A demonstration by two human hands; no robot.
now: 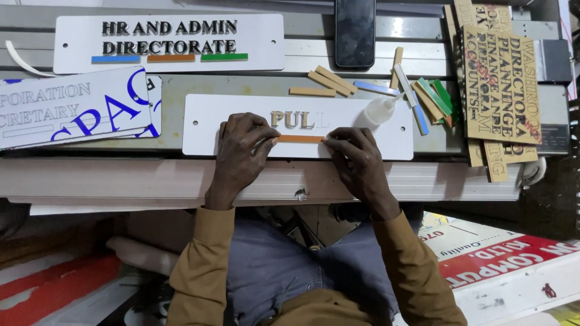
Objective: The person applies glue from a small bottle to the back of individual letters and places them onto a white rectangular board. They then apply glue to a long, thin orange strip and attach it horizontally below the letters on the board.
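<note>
Left hand (241,151) and right hand (356,158) each rest fingertips on one end of an orange strip (301,139), pressing it flat rather than clamping it; fingers of both are loosely spread. Strip lies level on a white sign plate (205,130), just beneath raised metallic letters (292,119), plate flat on the worktop (181,181). Glue bottle (377,111) lies on the plate's right part, loose coloured strips (423,96) beyond it, a dark phone (355,31) farther up.
</note>
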